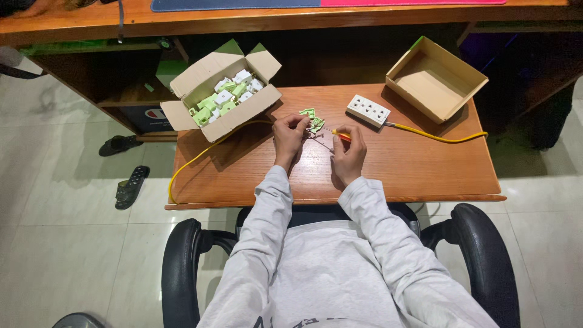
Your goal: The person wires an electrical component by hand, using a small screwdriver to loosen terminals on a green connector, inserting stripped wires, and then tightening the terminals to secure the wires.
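The left carton (209, 91) holds green-and-white plug parts (226, 97); the right carton (452, 70) holds nothing. Mid-worktop (413, 164), the left hand (289, 136) pinches a green part (311, 119), the right hand (349, 155) grips a screwdriver (339, 136). Bare wood reaches the near edge.

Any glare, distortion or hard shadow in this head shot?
Head view: wide-angle bend curves the table edges; soft glare on the floor tiles; dark under the upper desk; the hands, left hand and right hand, are small but sharp.
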